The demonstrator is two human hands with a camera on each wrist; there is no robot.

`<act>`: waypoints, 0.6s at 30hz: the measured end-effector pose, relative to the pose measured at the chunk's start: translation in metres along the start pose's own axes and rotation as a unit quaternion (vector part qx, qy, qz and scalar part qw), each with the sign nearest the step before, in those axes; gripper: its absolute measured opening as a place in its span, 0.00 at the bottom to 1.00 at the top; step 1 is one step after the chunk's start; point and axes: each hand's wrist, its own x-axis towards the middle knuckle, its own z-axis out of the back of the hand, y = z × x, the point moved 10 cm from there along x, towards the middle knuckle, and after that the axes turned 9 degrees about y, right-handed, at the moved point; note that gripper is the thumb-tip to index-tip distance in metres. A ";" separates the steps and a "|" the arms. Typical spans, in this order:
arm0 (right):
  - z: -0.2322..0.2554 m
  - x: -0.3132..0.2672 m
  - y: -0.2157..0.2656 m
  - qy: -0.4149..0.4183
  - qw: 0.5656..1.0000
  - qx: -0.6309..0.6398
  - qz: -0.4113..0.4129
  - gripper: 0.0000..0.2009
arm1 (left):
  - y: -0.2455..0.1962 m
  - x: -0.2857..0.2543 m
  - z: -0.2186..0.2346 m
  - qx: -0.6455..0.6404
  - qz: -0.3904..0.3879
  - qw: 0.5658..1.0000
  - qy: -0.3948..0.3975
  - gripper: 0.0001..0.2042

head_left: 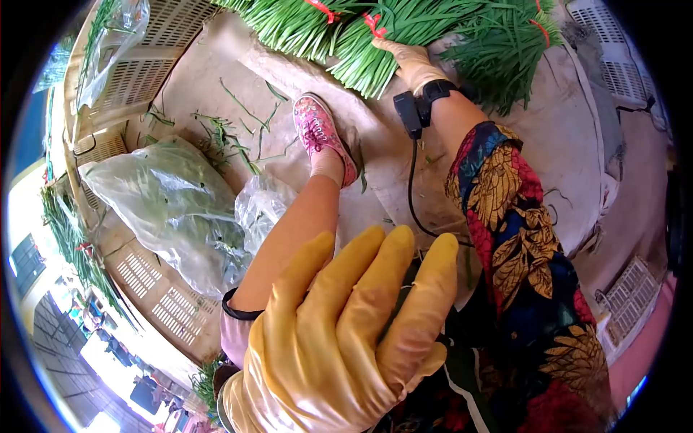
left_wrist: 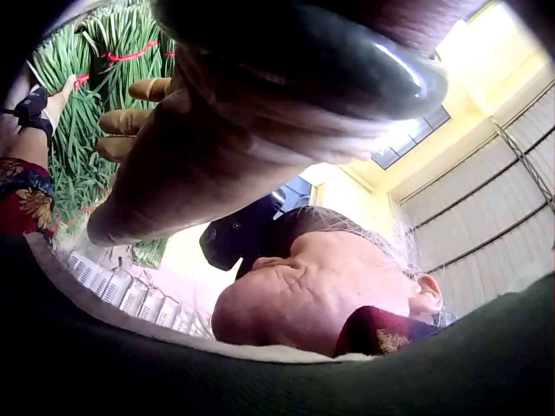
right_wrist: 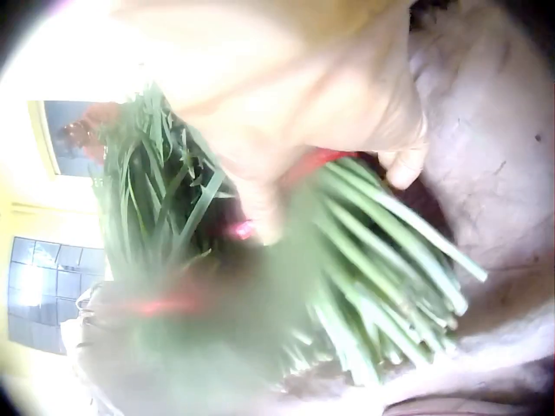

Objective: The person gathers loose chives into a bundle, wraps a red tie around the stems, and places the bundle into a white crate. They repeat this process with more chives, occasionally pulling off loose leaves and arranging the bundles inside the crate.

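Observation:
Bundles of long green stalks (head_left: 433,29) tied with red bands lie at the top of the head view. The right hand (head_left: 417,66), in a pale glove, grips one bundle at its red tie (head_left: 373,24). In the right wrist view that hand (right_wrist: 303,104) curls over the red band, with cut stalk ends (right_wrist: 390,260) fanning out beside it; part of the picture is blurred. The gloved left hand (head_left: 339,332) is raised near the camera, fingers extended and slightly bent, holding nothing. The left wrist view shows this hand (left_wrist: 182,165) from the wrist.
A clear plastic bag of greens (head_left: 170,195) lies on the left, near a plastic crate (head_left: 162,292). A foot in a pink shoe (head_left: 317,130) stands on the pale cloth (head_left: 404,169), among loose stalks (head_left: 220,133). Another crate (head_left: 628,299) is at the right.

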 end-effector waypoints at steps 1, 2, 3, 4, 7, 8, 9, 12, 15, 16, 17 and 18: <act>0.001 -0.003 0.001 0.009 1.000 0.008 0.007 0.37 | 0.002 -0.001 -0.003 -0.004 0.011 1.000 0.011 0.33; 0.004 -0.007 0.000 0.022 1.000 0.018 0.011 0.36 | 0.003 -0.003 -0.006 -0.009 0.020 0.999 0.023 0.33; 0.013 -0.002 0.000 0.016 0.999 -0.016 0.043 0.31 | 0.002 -0.004 -0.009 -0.017 0.028 0.999 0.035 0.33; 0.017 -0.006 -0.009 0.062 0.998 0.000 0.027 0.30 | -0.002 -0.005 -0.012 -0.026 0.034 0.998 0.047 0.33; 0.035 -0.045 -0.004 0.213 0.974 0.029 0.073 0.22 | -0.012 0.006 -0.005 -0.078 0.080 0.992 0.064 0.33; 0.043 -0.067 -0.002 0.274 0.958 0.045 0.065 0.20 | -0.016 0.010 -0.002 -0.102 0.101 0.987 0.066 0.33; 0.056 -0.087 0.001 0.309 0.947 0.058 0.065 0.20 | -0.019 0.012 -0.001 -0.096 0.104 0.989 0.054 0.32; 0.084 -0.187 0.027 0.377 0.922 0.088 0.000 0.19 | -0.035 0.020 0.000 -0.069 0.087 0.993 0.034 0.33; 0.132 -0.285 0.055 0.328 0.944 0.034 0.004 0.19 | -0.044 0.032 -0.017 -0.074 0.100 0.990 0.064 0.32; 0.147 -0.314 0.062 0.322 0.946 0.016 0.021 0.19 | -0.048 0.035 -0.025 -0.085 0.109 0.986 0.088 0.33; 0.158 -0.345 0.069 0.344 0.939 -0.014 0.025 0.23 | -0.051 0.040 -0.031 -0.148 0.105 0.981 0.066 0.33; 0.167 -0.378 0.081 0.333 0.940 -0.049 0.059 0.24 | -0.054 0.046 -0.039 -0.208 0.098 0.972 0.044 0.34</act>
